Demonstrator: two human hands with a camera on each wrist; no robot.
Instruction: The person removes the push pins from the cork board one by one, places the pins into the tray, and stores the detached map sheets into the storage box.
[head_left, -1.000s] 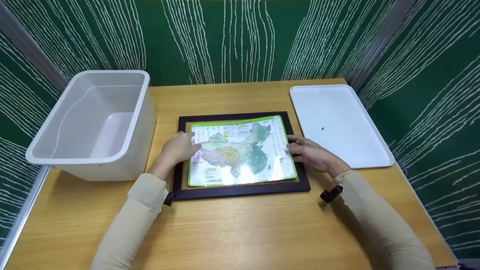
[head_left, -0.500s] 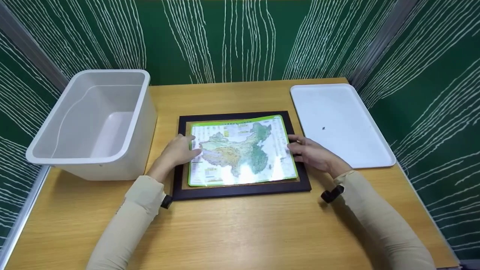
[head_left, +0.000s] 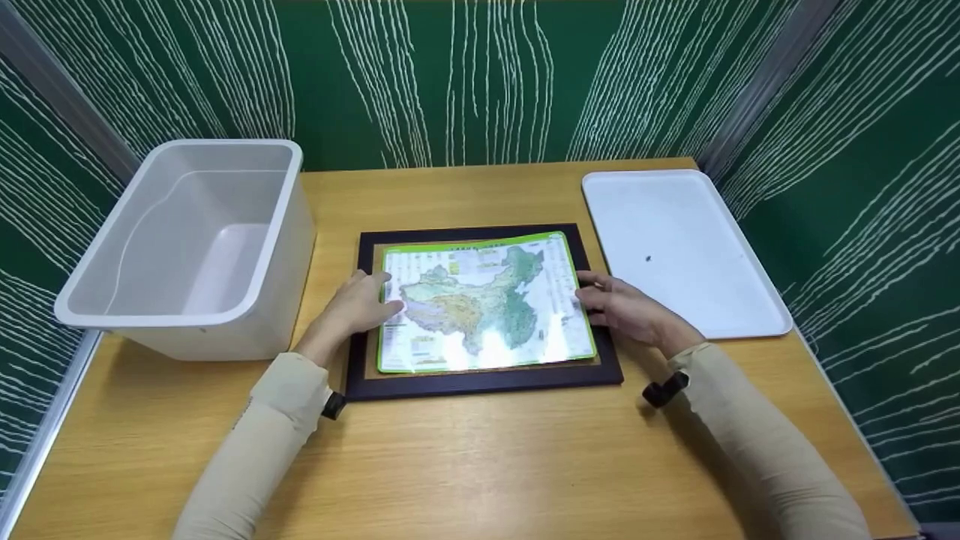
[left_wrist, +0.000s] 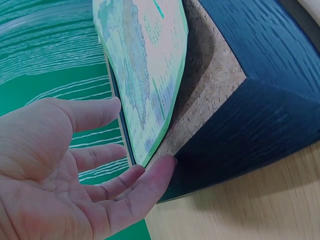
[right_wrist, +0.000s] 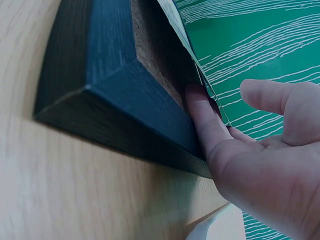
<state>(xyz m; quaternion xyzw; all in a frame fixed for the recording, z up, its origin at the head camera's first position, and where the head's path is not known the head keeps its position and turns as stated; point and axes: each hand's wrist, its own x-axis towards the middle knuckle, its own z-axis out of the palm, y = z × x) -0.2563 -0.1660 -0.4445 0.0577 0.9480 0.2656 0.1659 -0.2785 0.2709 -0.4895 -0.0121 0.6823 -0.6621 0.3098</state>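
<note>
A glossy map sheet [head_left: 480, 307] with a green border lies slightly bowed over a dark frame [head_left: 480, 384] backed with corkboard [left_wrist: 205, 75]. In the left wrist view one sheet edge stands raised off the cork. My left hand [head_left: 352, 304] is at the sheet's left edge, fingers loosely extended; a fingertip reaches the frame's rim, the thumb apart from the fingers. On the other side, my right hand [head_left: 630, 309] has its fingers at the frame's right side, some tips partly hidden beneath the sheet's edge. Its thumb is raised and free in the right wrist view.
A deep white plastic bin [head_left: 262, 300] stands on the left of the wooden table [head_left: 480, 465]. To the right lies a flat white tray [head_left: 690, 255] with a small dark speck on it. Green walls with white streaks enclose the back and sides.
My left hand has shifted slightly down and its fingertips have drawn back a little along the sheet's left edge. The right hand, sheet and frame look nearly still.
</note>
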